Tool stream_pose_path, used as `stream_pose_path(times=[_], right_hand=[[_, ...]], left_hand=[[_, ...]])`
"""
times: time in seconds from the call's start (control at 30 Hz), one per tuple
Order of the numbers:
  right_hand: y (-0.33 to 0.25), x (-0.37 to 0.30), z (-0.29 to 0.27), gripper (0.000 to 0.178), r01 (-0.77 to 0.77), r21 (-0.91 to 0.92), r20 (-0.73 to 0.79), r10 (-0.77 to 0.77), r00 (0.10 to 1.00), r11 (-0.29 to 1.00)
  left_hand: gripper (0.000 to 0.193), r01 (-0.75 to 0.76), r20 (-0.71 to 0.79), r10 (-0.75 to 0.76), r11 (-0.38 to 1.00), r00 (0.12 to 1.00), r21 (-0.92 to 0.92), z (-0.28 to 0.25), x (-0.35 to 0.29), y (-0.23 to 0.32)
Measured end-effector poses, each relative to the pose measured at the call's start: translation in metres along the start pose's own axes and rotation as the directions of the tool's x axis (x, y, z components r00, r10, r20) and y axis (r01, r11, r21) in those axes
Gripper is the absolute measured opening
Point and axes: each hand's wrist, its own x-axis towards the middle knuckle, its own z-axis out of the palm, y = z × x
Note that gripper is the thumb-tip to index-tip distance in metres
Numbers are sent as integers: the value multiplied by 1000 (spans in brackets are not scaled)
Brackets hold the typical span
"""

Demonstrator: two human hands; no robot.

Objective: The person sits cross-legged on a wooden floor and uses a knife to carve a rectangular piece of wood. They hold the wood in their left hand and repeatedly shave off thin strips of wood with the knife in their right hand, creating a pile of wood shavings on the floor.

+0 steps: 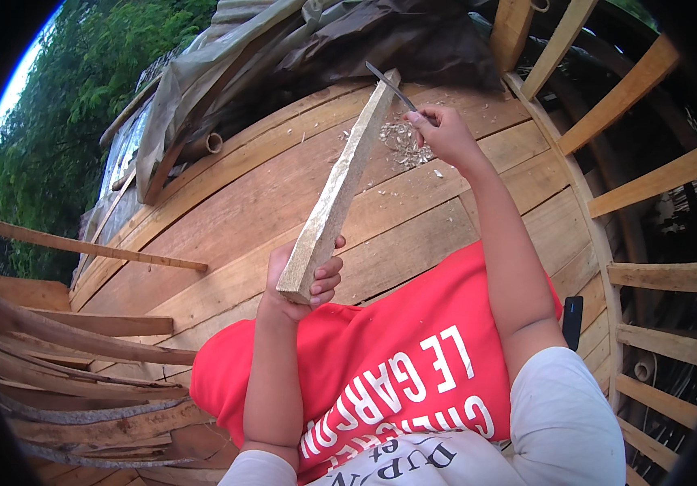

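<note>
Head view, looking down at a plank floor [227, 202] of curved boards. The left hand [300, 279] is clenched around the near end of a long, rough wooden slat [340, 182], which slants away so its far end points at the dark tarp [348, 40]. Beside that far end, the right hand [442, 134] grips a knife [389, 85], its blade laid against the slat's tip. Pale shavings [401, 142] lie just under the tip. Judged risk: the slat is braced only by one fist, so the blade could skid off the tip or the slat could twist loose.
</note>
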Motion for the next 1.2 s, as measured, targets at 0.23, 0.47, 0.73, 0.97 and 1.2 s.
stream_pose_path(times=[0.23,0.47,0.73,0.97,1.2], right_hand=[[-18,-9,-13,32,-82,-145,-47,76,996,986],[-25,-23,6,32,-238,48,254,218,942,970],[-50,-84,79,38,236,-223,406,-130,904,946],[-50,-82,75,41,80,-242,437,35,899,967],[-44,-80,71,60,222,-290,601,-4,799,931]], left_hand=[[43,-7,-31,8,1000,999,24,0,-2,0],[43,4,25,-3,1000,1000,-16,-6,-1,1],[42,0,43,3,997,999,-76,-7,-3,3],[42,7,62,0,994,998,-105,-7,-2,4],[42,0,81,10,992,997,-129,-10,-5,6]])
